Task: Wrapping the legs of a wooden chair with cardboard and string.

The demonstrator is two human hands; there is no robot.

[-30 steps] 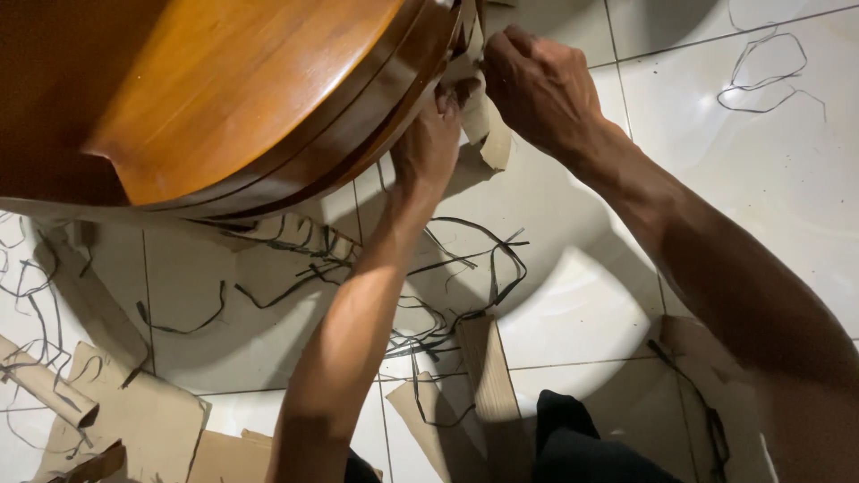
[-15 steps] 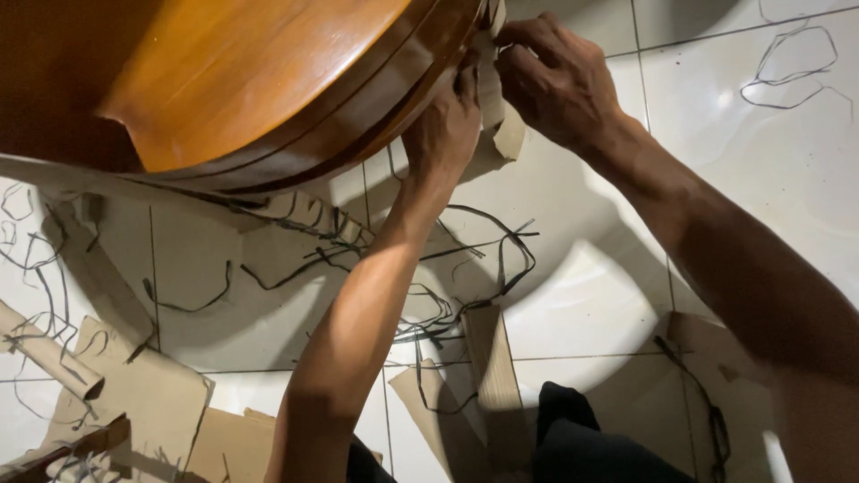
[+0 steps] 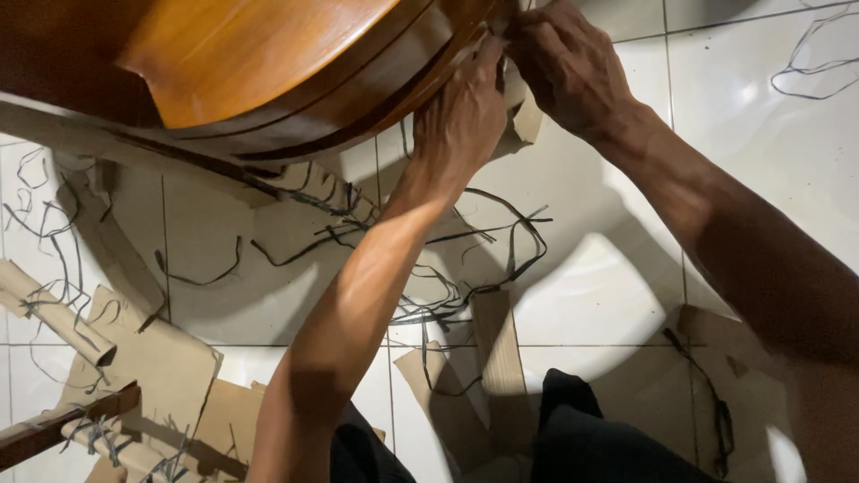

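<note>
A round polished brown wooden tabletop (image 3: 268, 63) fills the upper left. A strip of tan cardboard wrapping (image 3: 526, 121) hangs from its rim at the top centre. My left hand (image 3: 461, 121) presses against the rim with its fingers on the cardboard. My right hand (image 3: 568, 63) pinches the same cardboard strip right at the rim, touching my left hand. The fingertips of both hands are partly hidden by the cardboard and the rim.
White floor tiles (image 3: 608, 295) lie below. Torn cardboard pieces (image 3: 152, 367) and thin black strings (image 3: 483, 241) are scattered over them. A cardboard strip (image 3: 497, 344) lies by my dark trouser legs (image 3: 591, 438). A wooden bar (image 3: 54, 429) sits at the lower left.
Both hands have shifted up and right along the tabletop's rim, still on the cardboard strip. The view has moved so that the floor debris sits slightly higher.
</note>
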